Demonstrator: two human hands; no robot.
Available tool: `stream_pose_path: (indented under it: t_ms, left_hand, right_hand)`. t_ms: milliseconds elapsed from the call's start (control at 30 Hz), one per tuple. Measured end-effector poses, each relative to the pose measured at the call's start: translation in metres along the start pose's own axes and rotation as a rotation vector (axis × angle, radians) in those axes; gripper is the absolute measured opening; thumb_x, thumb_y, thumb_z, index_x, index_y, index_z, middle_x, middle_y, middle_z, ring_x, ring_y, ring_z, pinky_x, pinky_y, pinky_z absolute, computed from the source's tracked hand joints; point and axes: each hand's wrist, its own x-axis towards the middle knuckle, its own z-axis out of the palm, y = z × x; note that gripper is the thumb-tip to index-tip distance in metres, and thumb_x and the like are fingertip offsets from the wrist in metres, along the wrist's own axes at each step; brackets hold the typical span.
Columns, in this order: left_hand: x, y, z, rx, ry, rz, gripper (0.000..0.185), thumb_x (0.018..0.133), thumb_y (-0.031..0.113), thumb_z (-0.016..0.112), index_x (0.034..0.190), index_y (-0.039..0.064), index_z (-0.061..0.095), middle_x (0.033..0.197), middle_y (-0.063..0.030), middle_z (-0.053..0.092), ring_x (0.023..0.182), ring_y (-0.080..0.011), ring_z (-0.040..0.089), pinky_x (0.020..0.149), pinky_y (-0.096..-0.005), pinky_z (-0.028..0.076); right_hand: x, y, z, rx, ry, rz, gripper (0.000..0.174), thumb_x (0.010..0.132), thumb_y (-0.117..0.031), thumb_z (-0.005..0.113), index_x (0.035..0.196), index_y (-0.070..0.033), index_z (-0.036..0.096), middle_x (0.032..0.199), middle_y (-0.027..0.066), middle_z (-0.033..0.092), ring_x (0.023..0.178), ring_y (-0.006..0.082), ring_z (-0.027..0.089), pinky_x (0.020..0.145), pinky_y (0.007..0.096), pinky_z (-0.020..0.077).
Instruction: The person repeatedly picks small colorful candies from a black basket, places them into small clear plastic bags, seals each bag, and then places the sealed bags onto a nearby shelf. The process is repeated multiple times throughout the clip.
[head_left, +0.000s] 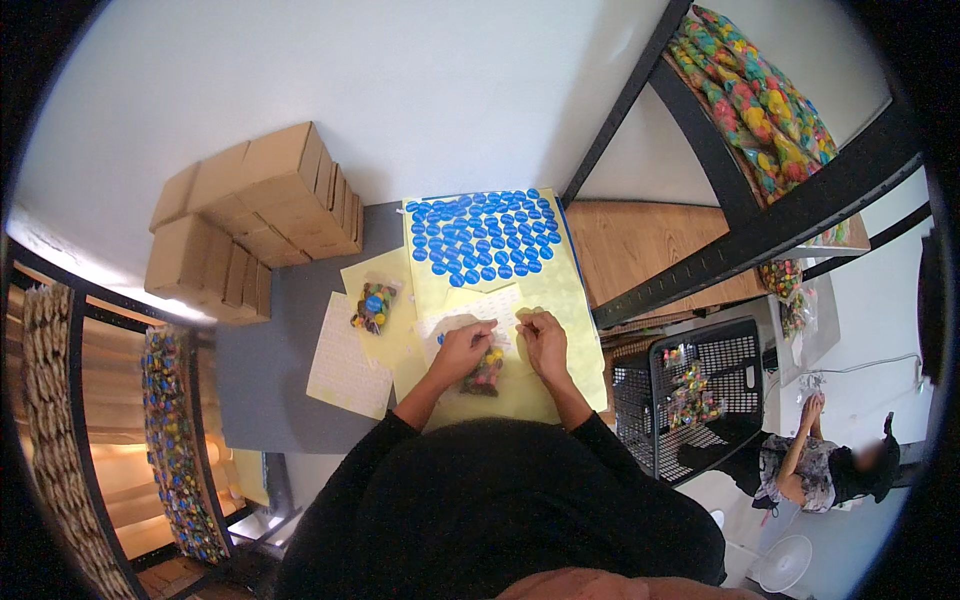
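Observation:
My left hand (463, 349) rests over the upper part of a clear plastic bag of colourful sweets (482, 379), its fingertips curled together near the bag's top. What they pinch is too small to make out. To the right, my right hand (545, 346) has thumb and fingers brought close together above a yellow sheet (577, 315); whether anything thin sits between them is unclear. Under both hands lies a white printed sheet (491, 306). Rows of round blue stickers (480, 236) cover the yellow sheet's far half. Left of my hands is another bag of sweets (373, 311) bearing a blue sticker.
Cardboard boxes (255, 202) are stacked at the grey table's (292, 390) back left. A paper with writing (349, 360) lies left. At right are a black metal shelf post (705, 262), a black plastic crate (656, 390) with bagged sweets, and a person (806, 465). Loaded racks (176, 435) stand left.

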Motion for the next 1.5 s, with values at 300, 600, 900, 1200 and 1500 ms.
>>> stream_pose_path:
  t_ms: [300, 600, 900, 1200, 1500]
  left_hand:
    - [-0.002, 0.0, 0.001, -0.028, 0.027, 0.014, 0.037, 0.09, 0.015, 0.056, 0.126, 0.007, 0.062, 0.101, -0.0132, 0.07, 0.083, -0.0187, 0.069, 0.078, -0.0315, 0.052]
    - [0.001, -0.004, 0.002, -0.016, -0.001, -0.036, 0.034, 0.092, 0.016, 0.058, 0.125, 0.008, 0.063, 0.106, -0.0106, 0.07, 0.085, -0.0157, 0.067, 0.08, -0.0299, 0.052]
    - [0.006, -0.014, 0.005, -0.099, 0.031, 0.059, 0.026, 0.092, 0.014, 0.059, 0.114, 0.002, 0.065, 0.111, -0.0131, 0.07, 0.091, -0.0172, 0.067, 0.084, -0.0305, 0.051]
    - [-0.015, 0.012, -0.005, -0.241, 0.133, -0.043, 0.021, 0.094, 0.011, 0.058, 0.108, -0.002, 0.067, 0.11, -0.0111, 0.068, 0.102, -0.0165, 0.062, 0.091, -0.0304, 0.047]
    - [-0.015, 0.018, 0.0, -0.373, 0.146, -0.068, 0.016, 0.096, 0.01, 0.055, 0.102, -0.002, 0.065, 0.096, -0.007, 0.068, 0.086, -0.0121, 0.062, 0.079, -0.0262, 0.049]
  right_hand:
    - [0.0, 0.001, -0.002, -0.156, -0.025, -0.136, 0.016, 0.078, -0.001, 0.069, 0.093, -0.005, 0.073, 0.087, 0.0134, 0.065, 0.087, 0.0309, 0.063, 0.079, 0.0378, 0.0493]
    - [0.005, -0.001, -0.003, 0.082, -0.09, 0.171, 0.012, 0.079, -0.011, 0.069, 0.091, -0.007, 0.069, 0.087, 0.0103, 0.067, 0.084, 0.0278, 0.064, 0.074, 0.0374, 0.051]
    - [0.006, -0.012, -0.004, 0.034, -0.022, 0.136, 0.012, 0.081, -0.014, 0.068, 0.087, -0.005, 0.064, 0.086, 0.0115, 0.065, 0.08, 0.0287, 0.065, 0.07, 0.0395, 0.0503]
    - [0.004, -0.009, -0.016, -0.008, -0.019, 0.057, 0.008, 0.086, -0.009, 0.059, 0.092, -0.004, 0.06, 0.093, 0.0168, 0.063, 0.085, 0.0366, 0.063, 0.074, 0.0439, 0.0491]
    - [0.0, -0.022, -0.02, 0.186, -0.1, 0.139, 0.012, 0.094, -0.01, 0.054, 0.097, 0.002, 0.058, 0.095, 0.0209, 0.064, 0.089, 0.0336, 0.064, 0.077, 0.0387, 0.0489]
